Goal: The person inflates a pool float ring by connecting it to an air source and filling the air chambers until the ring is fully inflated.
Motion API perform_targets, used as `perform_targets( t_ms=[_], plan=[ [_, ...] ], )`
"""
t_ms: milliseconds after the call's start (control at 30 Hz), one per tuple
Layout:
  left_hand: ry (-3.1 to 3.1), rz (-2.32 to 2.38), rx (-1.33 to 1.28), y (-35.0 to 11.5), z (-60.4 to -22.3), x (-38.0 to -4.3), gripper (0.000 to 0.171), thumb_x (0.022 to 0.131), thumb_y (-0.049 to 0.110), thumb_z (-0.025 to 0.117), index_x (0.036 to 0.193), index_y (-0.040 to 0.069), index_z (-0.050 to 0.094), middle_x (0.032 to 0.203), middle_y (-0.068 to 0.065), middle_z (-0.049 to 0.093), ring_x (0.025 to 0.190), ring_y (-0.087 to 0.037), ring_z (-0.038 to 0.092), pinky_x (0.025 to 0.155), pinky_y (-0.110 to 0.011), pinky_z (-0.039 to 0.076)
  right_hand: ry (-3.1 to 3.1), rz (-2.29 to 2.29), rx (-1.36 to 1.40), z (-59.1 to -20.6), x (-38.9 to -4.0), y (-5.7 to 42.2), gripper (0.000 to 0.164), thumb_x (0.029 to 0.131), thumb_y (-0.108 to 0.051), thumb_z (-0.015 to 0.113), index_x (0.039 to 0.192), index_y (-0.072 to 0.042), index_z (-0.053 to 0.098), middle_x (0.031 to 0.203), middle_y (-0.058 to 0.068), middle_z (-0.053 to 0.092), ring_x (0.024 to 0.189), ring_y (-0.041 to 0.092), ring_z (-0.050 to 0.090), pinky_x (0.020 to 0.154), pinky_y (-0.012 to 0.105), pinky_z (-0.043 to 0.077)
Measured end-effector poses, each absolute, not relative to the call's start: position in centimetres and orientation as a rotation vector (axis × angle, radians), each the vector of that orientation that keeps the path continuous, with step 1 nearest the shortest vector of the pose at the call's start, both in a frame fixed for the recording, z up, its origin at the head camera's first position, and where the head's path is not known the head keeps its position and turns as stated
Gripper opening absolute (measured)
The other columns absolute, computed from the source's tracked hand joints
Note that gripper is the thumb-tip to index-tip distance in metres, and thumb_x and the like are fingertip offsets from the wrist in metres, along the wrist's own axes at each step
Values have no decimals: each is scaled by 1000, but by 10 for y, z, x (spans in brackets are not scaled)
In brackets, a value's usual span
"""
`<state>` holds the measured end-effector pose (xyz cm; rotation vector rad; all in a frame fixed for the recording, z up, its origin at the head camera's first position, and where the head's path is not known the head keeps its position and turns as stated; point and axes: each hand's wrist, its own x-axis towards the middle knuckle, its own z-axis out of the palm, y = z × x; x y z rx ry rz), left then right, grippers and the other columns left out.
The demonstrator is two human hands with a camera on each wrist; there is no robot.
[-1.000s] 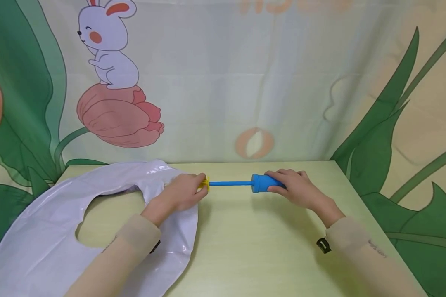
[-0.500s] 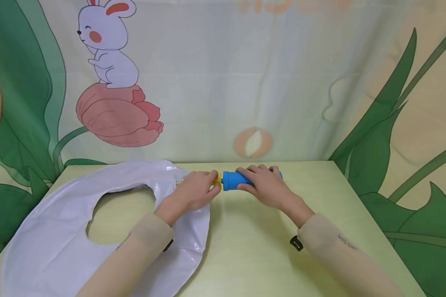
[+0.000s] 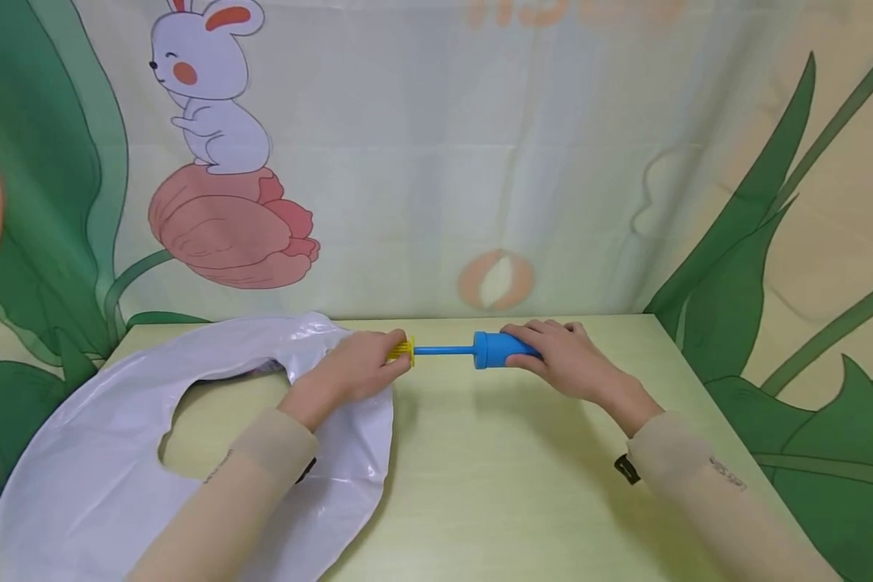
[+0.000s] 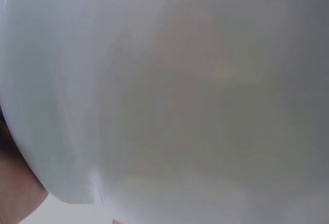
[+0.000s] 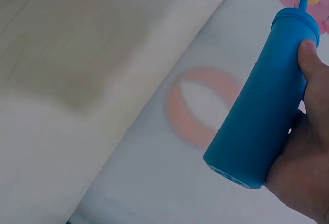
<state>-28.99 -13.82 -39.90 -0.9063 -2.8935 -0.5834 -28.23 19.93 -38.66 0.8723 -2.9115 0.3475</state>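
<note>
A hand air pump with a blue barrel, a thin blue rod and a yellow end piece lies across between both hands. My right hand grips the barrel, its thumb along the side in the right wrist view. The yellow end is held in my left hand, right at the edge of a white inflatable ring. A length of rod shows between barrel and yellow end. The ring looks soft and wrinkled, and its pale skin fills the left wrist view; my left hand hides where the pump meets it.
A light yellow-green table carries everything, its back edge against a printed curtain with a rabbit and flowers. Green leaf prints stand at the right side. The ring covers the table's left part.
The barrel first slid left along the rod up to the yellow end, then my right hand drew it back right. My left hand and the ring shifted slightly right, then back left.
</note>
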Motion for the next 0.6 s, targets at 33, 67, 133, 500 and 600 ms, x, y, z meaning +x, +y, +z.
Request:
perform_targets(
  t_ms=[33, 67, 133, 500, 600],
  plan=[
    [-2898, -585, -904, -141, -398, -290, 17, 96, 29, 48, 98, 14, 56, 67, 2, 43, 65, -18, 48, 65, -35, 37, -2919, 358, 863, -386, -283, 205, 57, 102, -45, 61, 151, -19, 51, 142, 10, 58, 130, 33, 52, 99, 58, 32],
    [-2904, -584, -900, -143, -398, -291, 18, 96, 28, 48, 100, 13, 57, 67, 1, 43, 66, -19, 48, 66, -35, 38, -2928, 368, 849, -386, -284, 211, 57, 101, -46, 61, 151, -19, 51, 143, 11, 57, 131, 34, 51, 100, 58, 32],
    [-2913, -584, -885, -147, -396, -292, 20, 97, 29, 48, 102, 12, 58, 68, 1, 45, 68, -20, 50, 67, -36, 39, -2941, 390, 823, -386, -286, 221, 58, 101, -44, 63, 151, -18, 51, 144, 12, 56, 131, 36, 50, 100, 59, 30],
    [-2878, -537, -909, -147, -394, -290, 20, 97, 26, 46, 102, 10, 58, 72, 0, 51, 69, -21, 51, 69, -37, 41, -2935, 297, 795, -390, -289, 223, 59, 102, -47, 60, 152, -17, 50, 144, 14, 56, 129, 37, 51, 95, 60, 31],
    [-2869, -528, -904, -145, -394, -288, 18, 96, 25, 45, 99, 11, 56, 72, -1, 50, 68, -21, 50, 68, -36, 40, -2925, 304, 822, -392, -288, 212, 59, 102, -47, 60, 151, -17, 50, 145, 13, 56, 129, 37, 51, 92, 59, 32]
  ],
)
